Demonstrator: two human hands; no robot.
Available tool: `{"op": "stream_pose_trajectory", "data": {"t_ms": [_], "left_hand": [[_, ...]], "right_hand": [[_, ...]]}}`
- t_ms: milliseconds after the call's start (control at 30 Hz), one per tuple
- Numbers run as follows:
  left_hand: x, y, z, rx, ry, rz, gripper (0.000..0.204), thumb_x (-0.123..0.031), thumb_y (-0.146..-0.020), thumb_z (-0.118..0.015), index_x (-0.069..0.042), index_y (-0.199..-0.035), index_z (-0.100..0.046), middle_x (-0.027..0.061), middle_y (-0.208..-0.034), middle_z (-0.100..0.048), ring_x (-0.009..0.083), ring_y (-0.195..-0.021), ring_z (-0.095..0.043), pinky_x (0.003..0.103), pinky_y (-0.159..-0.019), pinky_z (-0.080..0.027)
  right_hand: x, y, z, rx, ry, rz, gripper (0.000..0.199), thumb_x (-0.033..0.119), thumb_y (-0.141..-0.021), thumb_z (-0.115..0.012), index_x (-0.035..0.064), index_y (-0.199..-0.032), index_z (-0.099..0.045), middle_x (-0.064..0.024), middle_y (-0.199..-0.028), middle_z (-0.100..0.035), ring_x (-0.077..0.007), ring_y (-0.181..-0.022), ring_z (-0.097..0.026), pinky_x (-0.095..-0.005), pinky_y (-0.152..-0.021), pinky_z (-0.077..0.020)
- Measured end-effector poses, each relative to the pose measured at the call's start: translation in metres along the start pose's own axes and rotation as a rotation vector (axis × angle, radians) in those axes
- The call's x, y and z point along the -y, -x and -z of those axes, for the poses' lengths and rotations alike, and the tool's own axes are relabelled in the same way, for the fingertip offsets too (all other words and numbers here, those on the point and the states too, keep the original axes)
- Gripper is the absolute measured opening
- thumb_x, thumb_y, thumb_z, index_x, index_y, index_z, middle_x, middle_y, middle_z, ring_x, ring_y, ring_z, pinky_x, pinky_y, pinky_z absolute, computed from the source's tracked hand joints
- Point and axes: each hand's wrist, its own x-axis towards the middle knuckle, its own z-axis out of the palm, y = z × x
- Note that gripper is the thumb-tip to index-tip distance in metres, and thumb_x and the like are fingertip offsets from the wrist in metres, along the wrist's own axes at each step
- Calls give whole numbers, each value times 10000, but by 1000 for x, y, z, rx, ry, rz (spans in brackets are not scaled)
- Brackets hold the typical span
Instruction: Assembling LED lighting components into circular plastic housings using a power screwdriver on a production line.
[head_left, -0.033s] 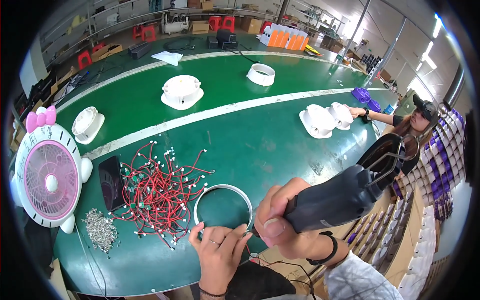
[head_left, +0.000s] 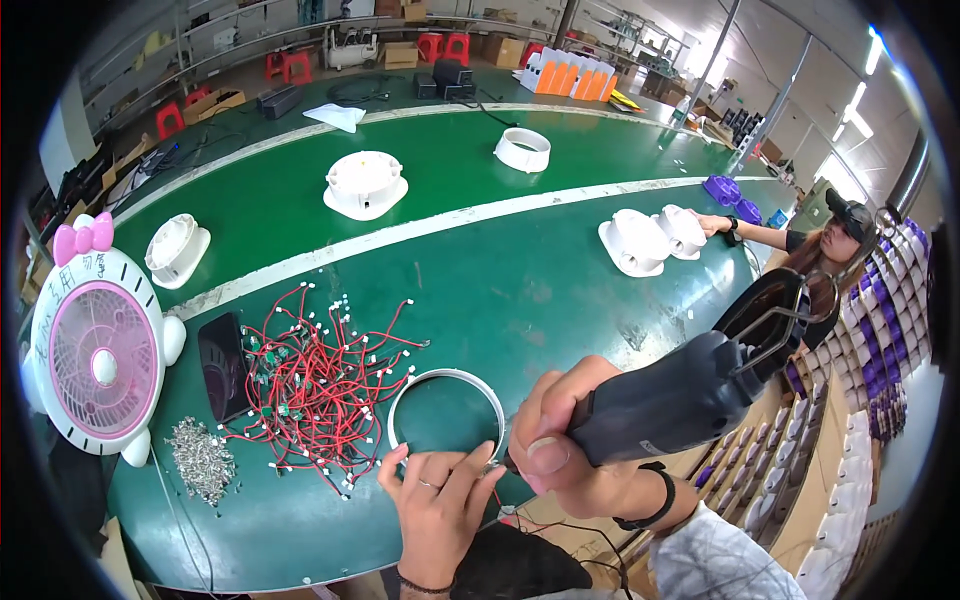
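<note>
Holding a ring (head_left: 446, 412) down on the green belt (head_left: 520, 290), driver at its near rim.
Left hand (head_left: 437, 505) fingers spread, tips pinning the ring's near edge. Right hand (head_left: 565, 432) clamped around a black electric driver (head_left: 690, 390), tip hidden at the rim just right of the left fingers. Red wire pile (head_left: 320, 385) just left of the ring; screw heap (head_left: 200, 460) and pink fan (head_left: 100, 360) further left.

To your left stands a pink fan (head_left: 100, 360), with a screw pile (head_left: 200, 458) just below it and a dark phone (head_left: 222, 366) beside a tangle of red wires (head_left: 320, 385). Farther up the green table (head_left: 560, 270) sit white housings (head_left: 365, 183). At your right, a co-worker (head_left: 835, 235) touches two more.
</note>
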Motion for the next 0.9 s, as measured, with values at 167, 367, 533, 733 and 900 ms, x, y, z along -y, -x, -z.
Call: {"op": "stream_pose_trajectory", "data": {"t_ms": [167,367,533,733,900], "left_hand": [[0,-1,3,0,6,-31,234,-214,-787,-833,-184,-1012,-777,-71,-971,-627,122,-938,-593,434,-1064,-301],[4,1,5,-19,143,51,202,-178,-815,-809,-171,-1011,-762,-51,-1011,-658,149,-991,-610,447,-1123,-255],[-1,-4,4,25,307,128,159,-97,-906,-701,-140,-1058,-720,-2,-1072,-692,187,-1055,-626,446,-1152,-224],[1,-1,2,-6,313,134,155,-61,-938,-658,-134,-1067,-703,8,-1075,-695,196,-1055,-630,441,-1153,-230],[3,0,0,-16,289,115,146,-63,-943,-657,-132,-1065,-699,9,-1069,-691,197,-1050,-633,435,-1148,-244]], "right_hand": [[0,-5,1,30,64,118,264,166,-983,-667,69,-1016,-424,-95,-782,-579,-99,-485,-485,-263,-444,-432],[10,-8,-2,-57,-93,139,313,307,-1018,-634,66,-1055,-437,-125,-815,-622,-75,-489,-510,-232,-444,-446],[15,-3,1,34,-17,101,312,303,-1014,-642,65,-1060,-446,-141,-846,-643,-82,-510,-526,-231,-471,-465],[6,1,-5,86,-8,-3,308,243,-985,-688,66,-1071,-452,-155,-880,-659,-105,-552,-547,-253,-493,-479],[2,0,-9,94,-38,-13,294,224,-980,-687,72,-1075,-454,-155,-891,-656,-116,-600,-570,-261,-514,-491]]}}
